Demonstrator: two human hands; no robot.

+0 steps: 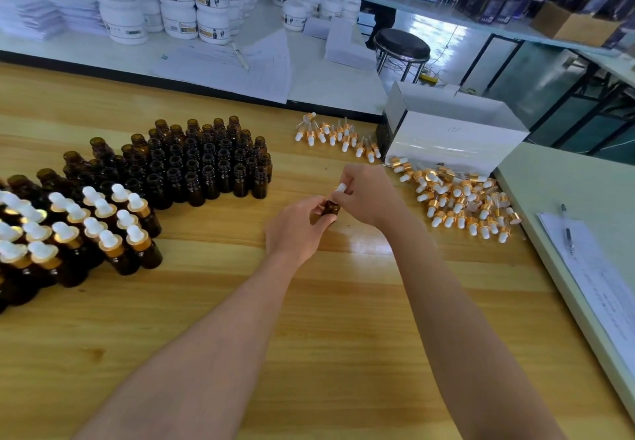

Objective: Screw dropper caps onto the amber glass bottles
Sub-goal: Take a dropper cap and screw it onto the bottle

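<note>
The left hand [295, 230] curled its fingers round a small amber glass bottle [331, 208] at the middle of the pale wooden table [343, 302]; the right hand [367, 195] pinched a white-bulbed dropper cap [341, 188] directly over the bottle's neck; cap and bottle shared one axis, near upright and leaning slightly rightward; the twist therefore seemed to fall to the right hand, the left merely bracing; whether the threads had caught could not be told.

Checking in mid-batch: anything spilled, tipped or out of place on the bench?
Nothing stands out: uncapped bottles and capped bottles stand upright, loose dropper caps lie heaped beside the white box.
</note>
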